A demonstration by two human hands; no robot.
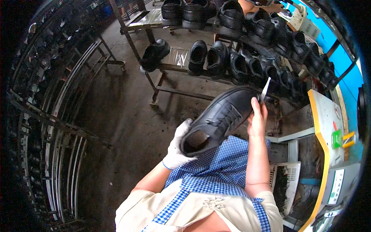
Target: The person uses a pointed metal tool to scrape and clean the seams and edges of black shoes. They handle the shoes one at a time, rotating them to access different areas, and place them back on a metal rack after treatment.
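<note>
A black lace-up shoe [222,120] is held tilted in front of my body, its opening low on the left and its toe up on the right. My left hand [179,143], in a white glove, grips it around the heel. My bare right hand [257,119] is closed at the toe, with a slim white stick-like tool [265,91] pointing up out of its fingers. The tool's other end is hidden, so its exact kind does not show. Whether the right fingers also press on the toe I cannot tell.
Ahead stands a metal rack [177,69] with two rows of black shoes. A darker rack [58,116] full of shoes lines the left side. At the right is a yellow-edged table [326,123] with a green item [337,139]. A white crate [292,185] sits beneath it.
</note>
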